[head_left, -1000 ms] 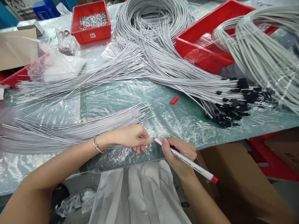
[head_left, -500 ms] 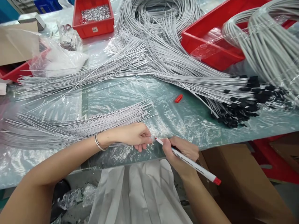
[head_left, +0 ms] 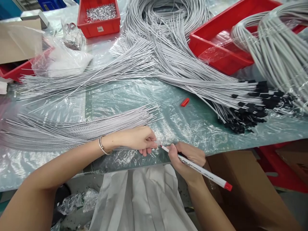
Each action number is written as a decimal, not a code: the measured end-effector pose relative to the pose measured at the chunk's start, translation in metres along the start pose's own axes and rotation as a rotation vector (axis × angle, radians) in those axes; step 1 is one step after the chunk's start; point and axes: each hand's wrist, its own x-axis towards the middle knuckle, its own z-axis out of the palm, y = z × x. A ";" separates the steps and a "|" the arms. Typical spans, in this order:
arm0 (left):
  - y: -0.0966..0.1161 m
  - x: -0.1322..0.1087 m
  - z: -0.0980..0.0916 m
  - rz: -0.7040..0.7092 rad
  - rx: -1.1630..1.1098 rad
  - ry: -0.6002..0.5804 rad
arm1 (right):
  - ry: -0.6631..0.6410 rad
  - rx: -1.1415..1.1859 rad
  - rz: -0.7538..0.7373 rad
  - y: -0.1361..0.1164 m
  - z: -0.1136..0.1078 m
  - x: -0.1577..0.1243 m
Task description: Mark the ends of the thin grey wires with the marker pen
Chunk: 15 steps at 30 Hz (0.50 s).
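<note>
My left hand (head_left: 141,139) is closed in a pinch, with pale wire tips poking out past the thumb and forefinger. How many wires it grips I cannot tell. Under and behind its wrist lies a loose bundle of thin grey wires (head_left: 79,131). In my right hand (head_left: 186,158) is a white marker pen (head_left: 204,172) with a red end, uncapped and tilted. Its red nib is right at the wire tips, close to the left fingertips; whether it touches them is too small to tell. A red pen cap (head_left: 185,102) lies on the plastic-covered table (head_left: 134,91).
Behind lie more grey wires (head_left: 96,72) and a large coil (head_left: 166,12). Black connectors (head_left: 250,112) end the wires at right. A red bin (head_left: 99,27) holds small metal parts; another red bin (head_left: 221,48) stands beside thick cable coils (head_left: 281,41). A cardboard box (head_left: 245,186) is below the edge.
The pen's rear end has swung slightly right and its nib has dipped a little beside the left fingertips. Both hands stay in almost the same place; the view has shifted slightly.
</note>
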 end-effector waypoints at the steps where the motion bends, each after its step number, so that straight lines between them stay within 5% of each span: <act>1: -0.001 0.000 0.000 0.002 -0.005 0.002 | -0.002 0.003 0.000 0.000 0.000 0.000; 15: 0.002 -0.005 0.002 0.009 0.002 0.019 | 0.010 0.068 0.002 0.003 0.001 -0.002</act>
